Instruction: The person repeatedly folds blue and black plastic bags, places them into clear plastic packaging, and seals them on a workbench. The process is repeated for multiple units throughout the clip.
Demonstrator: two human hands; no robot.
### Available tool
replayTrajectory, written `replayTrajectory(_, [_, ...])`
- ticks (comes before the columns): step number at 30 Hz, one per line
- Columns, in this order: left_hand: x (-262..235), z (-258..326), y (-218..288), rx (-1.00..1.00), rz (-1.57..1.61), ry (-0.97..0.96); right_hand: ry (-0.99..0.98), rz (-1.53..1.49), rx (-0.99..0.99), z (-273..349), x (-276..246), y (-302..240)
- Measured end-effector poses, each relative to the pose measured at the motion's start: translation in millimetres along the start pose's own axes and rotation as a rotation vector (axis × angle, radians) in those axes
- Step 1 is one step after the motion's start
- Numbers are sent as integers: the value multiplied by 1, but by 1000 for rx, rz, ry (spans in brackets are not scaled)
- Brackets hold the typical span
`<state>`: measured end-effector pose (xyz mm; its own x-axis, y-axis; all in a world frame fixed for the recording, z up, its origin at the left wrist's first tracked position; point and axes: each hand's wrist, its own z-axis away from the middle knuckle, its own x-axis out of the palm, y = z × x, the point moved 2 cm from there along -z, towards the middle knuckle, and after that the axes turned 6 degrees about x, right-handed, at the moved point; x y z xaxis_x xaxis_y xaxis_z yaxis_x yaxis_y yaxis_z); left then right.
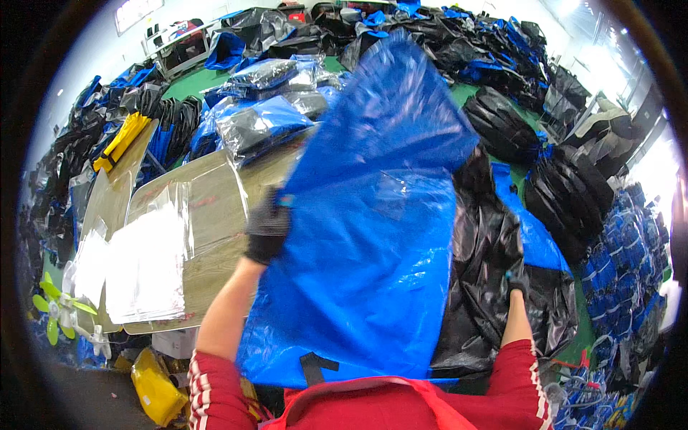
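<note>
A large blue plastic sheet or bag [380, 236] spreads before me, its far end raised and blurred by motion. My left hand [269, 228], in a dark glove, is closed on its left edge. To the right, crumpled black plastic [476, 287] adjoins the blue. My right hand [514, 278], gloved too, grips that black plastic by its right side; some fingers are hidden. A short black strip [317, 368] lies on the blue near my body. I cannot tell whether blue and black are one piece.
Left of the sheet, a wood-look table [215, 208] bears a stack of white clear-film bags [150, 265]. Wrapped blue-and-black packages [265, 122] lie beyond it. A green-bladed fan [56, 308] stands at the left edge. Black bundles [570, 201] and piled blue bundles [623, 251] are at right.
</note>
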<state>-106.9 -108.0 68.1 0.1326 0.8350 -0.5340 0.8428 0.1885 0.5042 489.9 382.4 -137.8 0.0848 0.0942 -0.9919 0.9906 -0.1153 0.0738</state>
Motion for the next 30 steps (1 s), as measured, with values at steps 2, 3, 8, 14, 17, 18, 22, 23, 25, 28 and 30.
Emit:
replayTrajectory(2, [-60,16,-34,-2,-227,114,182,-526,-159,15,-55,-36])
replayTrajectory(3, [-96,25,-58,-125,-124,53,206,-674,-302,25,-88,-62])
replayTrajectory(8, [-254,76,-172,-561,-519,-14,113,-480,-835,75,-220,-201])
replayTrajectory(14, [-307,173,-241,-768,-900,-407,-365,-401,-620,102,-212,-272])
replayTrajectory(17, [-249,138,-205,-560,-1062,-246,-123,-466,-835,105,-233,-293])
replayTrajectory(18, [-211,114,-180,-343,-876,-217,34,-409,-838,108,-247,-303])
replayTrajectory(22, [-52,24,-57,320,-381,-344,-10,-614,-826,135,-293,-359])
replayTrajectory(23, [-10,11,-32,353,-313,-362,-46,-399,-835,145,-294,-377])
replayTrajectory(25, [56,-3,-1,344,-287,-523,119,-276,-1050,159,-292,-403])
replayTrajectory(28, [110,17,13,244,-366,-736,325,-590,-1249,139,-283,-403])
replayTrajectory(30, [120,28,10,245,-430,-642,57,-548,-912,86,-281,-385])
